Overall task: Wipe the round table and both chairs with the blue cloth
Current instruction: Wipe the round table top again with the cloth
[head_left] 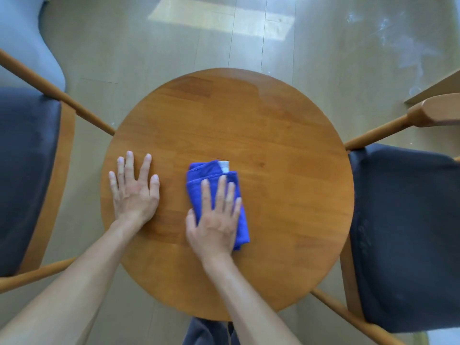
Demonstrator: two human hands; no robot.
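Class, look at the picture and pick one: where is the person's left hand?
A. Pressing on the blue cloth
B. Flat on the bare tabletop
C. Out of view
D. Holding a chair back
B: the left hand lies with fingers spread on the bare wood of the round table, while the right hand presses the blue cloth.

A round wooden table (pixel 273 150) stands on a pale plank floor (pixel 149 58), its honey-coloured top seen from straight above. My left hand (pixel 135 189) lies flat on the bare wood near the left edge, fingers spread. Just beside it, nearer the middle, a folded blue cloth (pixel 211 175) rests on the top with a white tag at its far end; my right hand (pixel 215 220) presses down on it with straight fingers. The far right part of the top shows a faint sheen.
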